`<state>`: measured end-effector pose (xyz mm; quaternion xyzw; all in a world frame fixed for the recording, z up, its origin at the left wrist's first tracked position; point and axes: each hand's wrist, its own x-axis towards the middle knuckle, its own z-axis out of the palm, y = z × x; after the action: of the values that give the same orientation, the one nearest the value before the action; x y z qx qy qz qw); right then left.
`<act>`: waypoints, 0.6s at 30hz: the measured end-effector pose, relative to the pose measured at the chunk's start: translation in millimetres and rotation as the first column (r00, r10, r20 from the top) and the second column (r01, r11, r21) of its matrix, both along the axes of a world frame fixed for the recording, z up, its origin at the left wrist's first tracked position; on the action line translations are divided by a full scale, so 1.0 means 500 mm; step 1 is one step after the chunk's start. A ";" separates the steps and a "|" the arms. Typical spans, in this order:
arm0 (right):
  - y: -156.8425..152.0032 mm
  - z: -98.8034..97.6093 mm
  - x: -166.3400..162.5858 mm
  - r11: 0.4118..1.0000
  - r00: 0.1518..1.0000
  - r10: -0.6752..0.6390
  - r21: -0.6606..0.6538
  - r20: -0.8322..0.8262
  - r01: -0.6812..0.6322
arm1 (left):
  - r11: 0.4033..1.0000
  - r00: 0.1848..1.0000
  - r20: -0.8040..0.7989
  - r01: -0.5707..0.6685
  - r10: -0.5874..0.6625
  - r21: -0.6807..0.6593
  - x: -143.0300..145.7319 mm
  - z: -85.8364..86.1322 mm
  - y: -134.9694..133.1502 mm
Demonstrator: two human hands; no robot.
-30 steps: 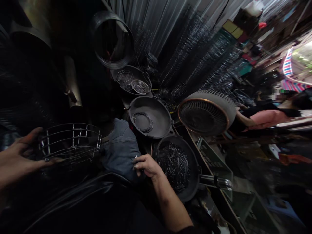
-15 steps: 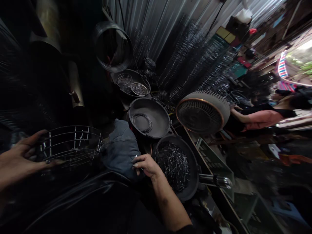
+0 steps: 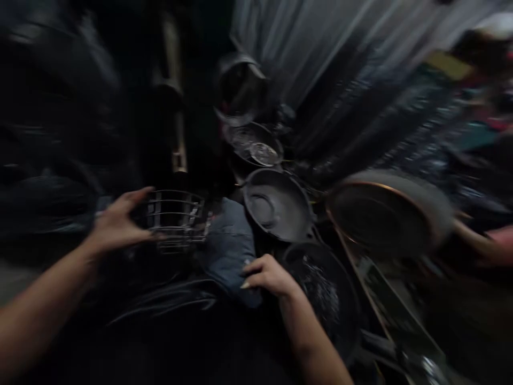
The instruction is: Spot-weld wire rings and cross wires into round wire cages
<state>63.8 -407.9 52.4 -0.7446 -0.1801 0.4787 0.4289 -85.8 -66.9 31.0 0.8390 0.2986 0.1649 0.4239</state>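
Observation:
My left hand (image 3: pixel 120 224) grips a round wire basket (image 3: pixel 176 227) at its left side, thumb below and fingers above. The basket is an open frame of thin metal rings joined by short cross wires. Beside its right end lies a blue-grey cloth pad (image 3: pixel 230 246). My right hand (image 3: pixel 266 275) is in front of the pad's right edge, fingers pinched together. Whatever may be between those fingertips is too blurred to name. Dark plastic-like sheeting (image 3: pixel 172 302) covers the area below both hands.
A dark pan of short metal wires (image 3: pixel 348 299) stands right of my right hand. Behind it are a pan with a wire coil (image 3: pixel 294 206) and another holding metal parts (image 3: pixel 266 141). A round fan (image 3: pixel 385 214) stands right; a co-worker's arm (image 3: pixel 476 240) shows beyond.
The view has swung left, so the pans and fan appear further right, and the picture is blurred. My left hand still holds the wire basket; my right hand stays pinched by the pad.

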 end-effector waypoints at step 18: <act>0.351 0.013 0.024 0.817 0.494 0.400 -0.057 0.772 -0.573 | 0.980 0.994 0.017 0.102 -0.106 0.171 0.023 -0.010 -0.030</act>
<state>75.7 -232.2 58.9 -0.7420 -0.5937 0.2043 0.2349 -74.3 -81.9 25.8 0.8844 0.2335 0.1784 0.3627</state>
